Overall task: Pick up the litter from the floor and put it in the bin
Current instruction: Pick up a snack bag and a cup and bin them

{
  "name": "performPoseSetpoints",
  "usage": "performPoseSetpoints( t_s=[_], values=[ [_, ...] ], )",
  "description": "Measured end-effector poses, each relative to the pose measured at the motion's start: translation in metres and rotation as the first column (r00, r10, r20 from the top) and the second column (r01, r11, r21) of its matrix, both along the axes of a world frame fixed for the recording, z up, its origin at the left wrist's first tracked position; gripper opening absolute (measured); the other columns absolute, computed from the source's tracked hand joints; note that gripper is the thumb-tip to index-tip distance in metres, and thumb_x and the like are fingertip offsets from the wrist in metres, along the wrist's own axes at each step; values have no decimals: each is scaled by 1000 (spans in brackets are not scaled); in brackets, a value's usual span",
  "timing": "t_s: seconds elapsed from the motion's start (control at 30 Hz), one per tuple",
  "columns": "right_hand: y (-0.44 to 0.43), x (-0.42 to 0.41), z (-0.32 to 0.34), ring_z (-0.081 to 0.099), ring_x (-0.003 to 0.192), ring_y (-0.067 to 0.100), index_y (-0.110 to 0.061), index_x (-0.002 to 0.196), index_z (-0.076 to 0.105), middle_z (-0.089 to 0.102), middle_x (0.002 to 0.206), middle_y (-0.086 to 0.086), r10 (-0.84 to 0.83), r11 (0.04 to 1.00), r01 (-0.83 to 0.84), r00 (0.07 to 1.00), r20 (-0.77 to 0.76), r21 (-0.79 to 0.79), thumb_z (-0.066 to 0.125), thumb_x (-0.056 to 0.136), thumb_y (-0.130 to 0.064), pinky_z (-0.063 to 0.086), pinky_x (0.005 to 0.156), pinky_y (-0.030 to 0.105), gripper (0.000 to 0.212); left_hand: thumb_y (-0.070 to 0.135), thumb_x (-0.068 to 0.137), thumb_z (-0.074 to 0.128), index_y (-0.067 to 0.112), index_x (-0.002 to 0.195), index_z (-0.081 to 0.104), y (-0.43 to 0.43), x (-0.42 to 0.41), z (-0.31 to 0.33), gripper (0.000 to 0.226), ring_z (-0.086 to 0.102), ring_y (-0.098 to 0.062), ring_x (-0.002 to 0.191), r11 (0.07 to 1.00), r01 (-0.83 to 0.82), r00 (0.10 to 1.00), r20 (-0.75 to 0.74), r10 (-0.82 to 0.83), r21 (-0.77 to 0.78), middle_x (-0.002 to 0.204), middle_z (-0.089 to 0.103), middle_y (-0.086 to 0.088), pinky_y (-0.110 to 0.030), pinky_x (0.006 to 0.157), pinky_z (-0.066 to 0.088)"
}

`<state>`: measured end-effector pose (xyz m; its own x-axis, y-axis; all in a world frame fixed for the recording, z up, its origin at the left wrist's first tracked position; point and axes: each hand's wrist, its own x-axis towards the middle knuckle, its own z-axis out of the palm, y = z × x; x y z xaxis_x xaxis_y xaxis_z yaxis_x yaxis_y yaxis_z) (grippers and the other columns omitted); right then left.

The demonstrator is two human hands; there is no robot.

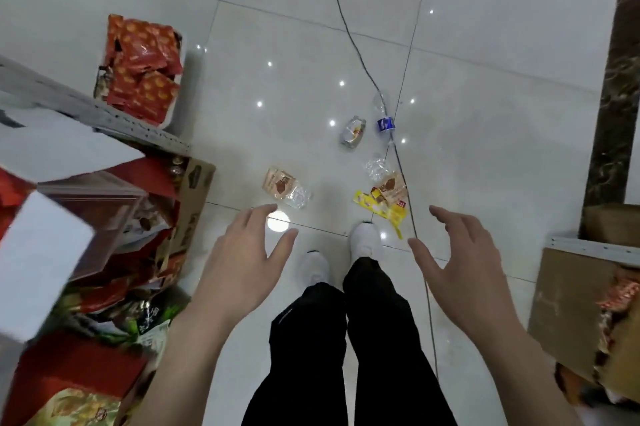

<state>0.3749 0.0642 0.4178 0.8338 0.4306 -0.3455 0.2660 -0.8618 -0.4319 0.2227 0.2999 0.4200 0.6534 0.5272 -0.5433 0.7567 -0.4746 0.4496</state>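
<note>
White floor [485, 79] carries the litter just ahead of the shoes [365, 240]: a yellow wrapper [378, 209], its long axis slanting far-left to near-right, two brown wrappers [278, 183] and crushed bottles [352, 131]. Left hand [242, 263] and right hand [460, 263] hover palm-down, fingers spread, relaxed, holding nothing.

The pale tiled floor [485, 44] is glossy and mirrors ceiling lights. On it lie a crumpled clear plastic bottle with a blue label [385, 122], shiny yellow foil wrapper [381, 211] and clear crinkled film [375, 167]. The brown cardboard box [194, 197] looks matt.
</note>
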Motion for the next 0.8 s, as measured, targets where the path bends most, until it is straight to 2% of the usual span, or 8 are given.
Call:
performPoseSetpoints(
  t_s=[0.13,0.27,0.37,0.43,0.5,0.57,0.67,0.8],
  values=[
    [14,40,-134,54,115,27,-20,137,53,55,127,4,7,1000,-7,1000,7,-12,65,91,-38,43,96,43,51,49,96,50,28,139,45,22,32,-138,48,50,-16,124,998,-1,998,69,-4,64,137,51,6,-34,98,41],
    [23,77,-274,55,114,29,-21,138,52,54,129,5,40,999,-40,999,29,-6,64,91,-39,44,97,45,52,48,95,51,26,135,49,44,54,-290,45,53,-24,120,995,20,998,55,-25,96,133,51,-1,-40,98,43],
    [25,102,-374,55,116,31,-19,137,52,53,130,7,57,998,-58,997,48,1,64,90,-40,44,100,51,53,45,97,53,22,129,56,57,62,-398,40,55,-33,112,984,48,996,60,-59,171,125,56,-9,-44,96,44],
    [26,116,-439,54,117,35,-18,137,53,53,131,11,60,998,-60,996,70,-6,66,89,-38,43,100,55,53,43,96,54,23,129,56,64,63,-467,38,53,-38,112,972,71,996,35,-81,225,131,53,-11,-48,95,45],
    [26,126,-496,53,117,37,-15,137,54,54,130,15,74,997,-73,994,77,-25,68,89,-35,42,101,55,53,46,95,53,27,135,51,68,63,-524,44,46,-41,122,958,91,995,-57,-78,274,143,43,-13,-53,97,43],
    [26,132,-541,51,119,38,-15,137,54,53,132,16,77,996,-74,994,73,-52,70,89,-33,41,102,53,54,51,93,54,31,140,45,69,61,-566,51,35,-40,133,956,53,993,-115,-21,290,153,31,-14,-57,98,39],
    [24,140,-584,48,122,40,-15,137,54,51,136,17,60,994,-53,995,74,-96,70,88,-33,39,101,51,55,58,90,54,36,143,38,64,59,-603,60,21,-37,143,948,-6,993,-112,44,317,160,16,-11,-61,100,36],
    [24,151,-613,45,125,40,-16,138,53,46,141,17,52,991,-39,993,103,-128,68,88,-38,39,101,51,57,65,86,51,38,143,37,56,62,-629,65,19,-38,143,951,-43,993,-91,74,307,160,15,-12,-64,100,37]
  ],
)
